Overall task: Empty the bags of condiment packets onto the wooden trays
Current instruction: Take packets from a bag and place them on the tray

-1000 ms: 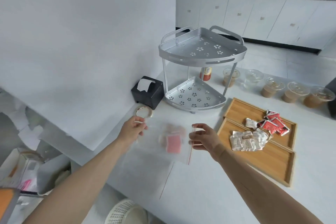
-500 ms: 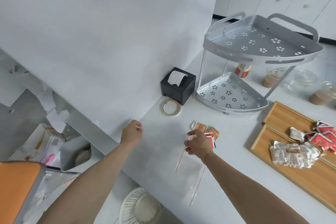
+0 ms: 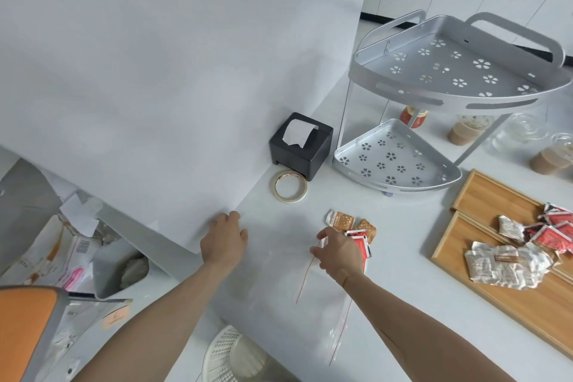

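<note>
Orange-brown and red-and-white condiment packets (image 3: 352, 228) on a white counter (image 3: 403, 304); red ones and silvery-white ones on the light wooden trays (image 3: 465, 270) – a silver rack (image 3: 400, 158) punched with flower-shaped holes – a black tissue box (image 3: 299, 146), a clear bag (image 3: 319, 313) with a red strip

No writing here is sharp enough for me to read. The red packets (image 3: 555, 234) on my wooden trays (image 3: 465, 245), at about three o'clock, carry white print that is only a blur. The silver packets (image 3: 496, 263) beside them show a dark label strip, illegible. The brown packets (image 3: 342, 220) on the worktop (image 3: 403, 304) have a pale end tab with marks too small to make out. A white package (image 3: 82, 248) at nine o'clock bears a barcode, its digits unreadable.
</note>
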A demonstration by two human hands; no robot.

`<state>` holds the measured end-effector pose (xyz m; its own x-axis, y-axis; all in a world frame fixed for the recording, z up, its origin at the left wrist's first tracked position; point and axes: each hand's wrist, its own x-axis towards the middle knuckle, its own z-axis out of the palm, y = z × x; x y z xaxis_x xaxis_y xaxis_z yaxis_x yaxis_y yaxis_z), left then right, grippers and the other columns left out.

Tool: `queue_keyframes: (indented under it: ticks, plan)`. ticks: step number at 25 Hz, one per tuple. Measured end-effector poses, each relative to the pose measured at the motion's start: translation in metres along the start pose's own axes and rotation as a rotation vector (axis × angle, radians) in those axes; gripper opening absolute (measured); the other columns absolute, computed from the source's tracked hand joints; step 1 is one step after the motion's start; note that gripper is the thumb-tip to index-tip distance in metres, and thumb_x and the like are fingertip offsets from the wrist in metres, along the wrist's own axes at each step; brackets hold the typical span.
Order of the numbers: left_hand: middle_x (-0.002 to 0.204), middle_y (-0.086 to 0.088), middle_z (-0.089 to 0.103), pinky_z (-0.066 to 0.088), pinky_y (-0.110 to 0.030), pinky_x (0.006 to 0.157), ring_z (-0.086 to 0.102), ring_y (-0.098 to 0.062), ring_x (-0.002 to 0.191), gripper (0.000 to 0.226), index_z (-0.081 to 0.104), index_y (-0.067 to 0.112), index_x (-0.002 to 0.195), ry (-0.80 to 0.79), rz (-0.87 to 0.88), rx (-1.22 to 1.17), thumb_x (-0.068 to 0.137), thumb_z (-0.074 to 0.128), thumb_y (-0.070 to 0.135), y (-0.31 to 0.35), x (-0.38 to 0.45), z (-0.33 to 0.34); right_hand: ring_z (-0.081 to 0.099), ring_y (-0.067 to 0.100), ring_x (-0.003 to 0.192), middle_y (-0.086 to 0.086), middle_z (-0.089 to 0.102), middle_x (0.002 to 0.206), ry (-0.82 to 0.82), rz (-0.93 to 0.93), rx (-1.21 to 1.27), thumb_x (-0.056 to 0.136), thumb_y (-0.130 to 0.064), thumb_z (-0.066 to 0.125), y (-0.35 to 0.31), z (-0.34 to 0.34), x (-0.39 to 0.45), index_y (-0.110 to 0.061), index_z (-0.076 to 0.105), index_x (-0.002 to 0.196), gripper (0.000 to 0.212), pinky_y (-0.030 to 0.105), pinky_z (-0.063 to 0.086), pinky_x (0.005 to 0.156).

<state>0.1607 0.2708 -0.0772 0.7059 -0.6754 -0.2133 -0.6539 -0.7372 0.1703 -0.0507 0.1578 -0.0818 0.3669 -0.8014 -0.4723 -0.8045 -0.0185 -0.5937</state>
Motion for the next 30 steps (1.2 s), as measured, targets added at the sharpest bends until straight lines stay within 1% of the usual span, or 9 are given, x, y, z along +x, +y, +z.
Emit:
queue_keyframes:
  ticks: [4,6,8,11,15,18,21,25,30]
  plan:
    - [0.111,0.005,0.06,0.053,-0.037,0.071,0.054,-0.018,0.109,0.024,0.058,0.025,0.116,0.044,0.243,-0.139,0.093,0.053,0.03,0.033,0.01,-0.004,0.069,0.025,0.09,0.001,0.074,0.094,0.112,-0.005,-0.157,0.09,-0.04,0.051,0.015,-0.026,0.001,-0.032,0.064,0.106,0.023,0.03,0.046,0.07]
    - [0.108,0.008,0.061,0.051,-0.033,0.072,0.056,-0.014,0.105,0.021,0.06,0.028,0.113,-0.017,0.357,-0.19,0.093,0.055,0.031,0.06,0.016,-0.003,0.066,0.028,0.094,0.003,0.072,0.1,0.202,0.011,-0.205,0.092,-0.035,0.047,0.028,-0.046,0.006,-0.032,0.067,0.104,0.024,0.029,0.042,0.068]
    - [0.109,0.01,0.062,0.048,-0.03,0.075,0.056,-0.013,0.103,0.023,0.061,0.03,0.114,-0.127,0.465,-0.193,0.092,0.057,0.034,0.089,0.022,-0.001,0.064,0.027,0.099,0.002,0.071,0.107,0.253,0.028,-0.228,0.094,-0.03,0.046,0.045,-0.068,0.012,-0.031,0.069,0.108,0.027,0.03,0.046,0.071]
    - [0.119,0.005,0.061,0.049,-0.034,0.085,0.053,-0.016,0.112,0.034,0.061,0.029,0.123,-0.285,0.618,-0.09,0.09,0.06,0.034,0.128,0.029,0.006,0.061,0.024,0.113,-0.001,0.064,0.123,0.196,0.024,-0.322,0.098,-0.025,0.047,0.067,-0.092,0.025,-0.032,0.064,0.125,0.033,0.033,0.049,0.083]
    - [0.132,-0.001,0.056,0.049,-0.04,0.09,0.049,-0.022,0.122,0.042,0.053,0.025,0.134,-0.275,0.747,0.063,0.093,0.058,0.024,0.166,0.033,0.02,0.058,0.022,0.12,-0.001,0.061,0.129,0.12,0.0,-0.354,0.097,-0.03,0.054,0.074,-0.106,0.044,-0.033,0.058,0.133,0.037,0.036,0.05,0.091]
    - [0.132,-0.003,0.054,0.05,-0.04,0.089,0.05,-0.023,0.121,0.048,0.048,0.025,0.137,-0.253,0.799,0.142,0.091,0.061,0.022,0.18,0.035,0.03,0.058,0.021,0.118,-0.003,0.063,0.128,0.077,-0.049,-0.329,0.094,-0.035,0.059,0.068,-0.105,0.056,-0.032,0.06,0.131,0.037,0.035,0.049,0.089]
    - [0.124,-0.004,0.053,0.05,-0.041,0.087,0.051,-0.023,0.116,0.047,0.053,0.026,0.13,-0.296,0.798,0.156,0.085,0.067,0.032,0.183,0.036,0.035,0.06,0.022,0.112,-0.002,0.063,0.122,0.045,-0.071,-0.31,0.092,-0.032,0.063,0.062,-0.097,0.063,-0.031,0.067,0.121,0.03,0.033,0.046,0.081]
    - [0.118,-0.003,0.053,0.05,-0.037,0.081,0.053,-0.022,0.111,0.037,0.057,0.021,0.121,-0.331,0.703,0.076,0.086,0.066,0.025,0.181,0.036,0.041,0.063,0.023,0.103,0.0,0.068,0.109,0.001,-0.007,-0.233,0.087,-0.029,0.066,0.063,-0.093,0.069,-0.026,0.071,0.103,0.017,0.033,0.049,0.078]
    - [0.113,-0.003,0.063,0.052,-0.036,0.079,0.06,-0.021,0.097,0.027,0.059,0.019,0.11,-0.445,0.561,-0.096,0.086,0.067,0.027,0.179,0.033,0.029,0.066,0.024,0.094,0.005,0.073,0.102,-0.02,0.122,-0.024,0.086,-0.025,0.067,0.078,-0.102,0.062,-0.022,0.068,0.096,0.01,0.036,0.053,0.081]
